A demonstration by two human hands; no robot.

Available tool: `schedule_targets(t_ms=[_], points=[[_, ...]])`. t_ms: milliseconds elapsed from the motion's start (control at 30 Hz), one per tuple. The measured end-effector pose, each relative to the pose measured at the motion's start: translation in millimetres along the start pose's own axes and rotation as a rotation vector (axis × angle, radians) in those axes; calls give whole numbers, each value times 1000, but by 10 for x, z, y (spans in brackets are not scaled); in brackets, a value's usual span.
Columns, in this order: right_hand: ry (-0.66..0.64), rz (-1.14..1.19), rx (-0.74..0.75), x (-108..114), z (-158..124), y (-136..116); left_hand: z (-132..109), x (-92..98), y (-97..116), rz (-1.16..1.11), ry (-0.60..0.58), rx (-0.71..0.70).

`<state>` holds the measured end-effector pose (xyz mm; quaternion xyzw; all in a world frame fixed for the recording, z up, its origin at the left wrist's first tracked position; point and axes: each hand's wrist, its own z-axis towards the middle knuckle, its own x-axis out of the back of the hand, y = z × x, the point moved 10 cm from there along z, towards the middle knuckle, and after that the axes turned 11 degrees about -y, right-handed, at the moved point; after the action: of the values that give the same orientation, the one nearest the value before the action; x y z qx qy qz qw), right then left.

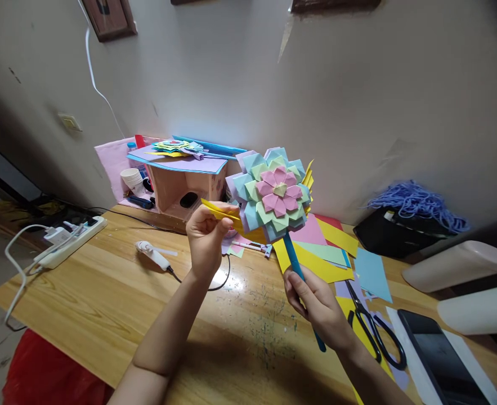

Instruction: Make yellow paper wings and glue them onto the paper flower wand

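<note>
A layered paper flower [279,190] in pink, green, blue and lilac faces me above the table. Its blue stem [294,254] runs down through my right hand [313,295], whose fingers are wrapped round it. At the flower's left side, my left hand [208,233] pinches a folded yellow paper leaf [220,211] between thumb and fingers. The leaf's inner end passes behind the petals, so how it joins there is hidden. More yellow folded paper [309,180] sticks out at the flower's right edge.
Behind stands a cardboard box shelf [159,188] with another paper flower [174,148] on top. A white corded tool [153,256] and a power strip [71,244] lie left. Scissors [375,326], coloured paper [372,273], a phone [442,354] and white rolls [459,265] are at right.
</note>
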<state>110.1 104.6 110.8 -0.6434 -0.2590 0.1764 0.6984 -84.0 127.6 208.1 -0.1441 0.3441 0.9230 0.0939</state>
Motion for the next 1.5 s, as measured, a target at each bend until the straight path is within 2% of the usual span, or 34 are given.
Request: schedule_targets(t_ms=[100,400,733,900,1133,1200,1367,1500], points=[[9,14,-2,13,7,11,9,-57,-43,5,-93,7],[7,67,-10,19,18,20,44,-146,-22,76,-254,-71],[-57,51,-20,-48,8,30,68,-13,-11,67,-130,-95],[-98,72,-38,-114,21,40,63,61,-132,42,-68,8],[-84,81,-23,-119,4,22,25,13,-301,-94,-61,143],[-56,81,-15,-94,1,21,18,-29,-350,-114,-114,161],[-49,98,-12,-87,19,34,-3,-233,-429,-59,-349,220],[-67,102,-13,-112,28,28,-16,-245,-379,-17,-347,226]])
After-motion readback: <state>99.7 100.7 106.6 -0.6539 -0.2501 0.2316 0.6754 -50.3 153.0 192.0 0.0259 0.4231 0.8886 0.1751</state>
